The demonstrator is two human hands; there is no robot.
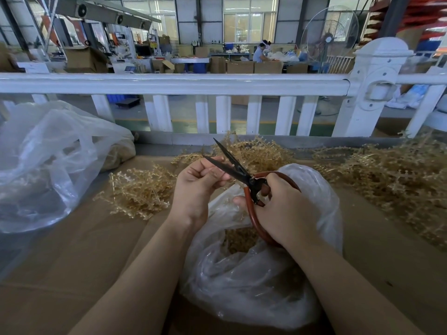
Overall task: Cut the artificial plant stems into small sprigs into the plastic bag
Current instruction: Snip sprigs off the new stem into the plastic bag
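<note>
While the left hand (197, 182) pinches a thin stem, barely visible, just above the bag (254, 274), the right hand (280, 209) grips the scissors (238, 174), blades spread close to the left fingertips (219, 176). A hurried snip could nick them, I think, or flick sprigs past the bag's crinkled clear mouth. Beyond the bag, tan, spiky plastic stems (140, 189) lie heaped on brown cardboard (79, 250).

Glossy clear plastic bag (254, 274); matt cardboard top (72, 250); dark metal scissors (232, 165).
</note>
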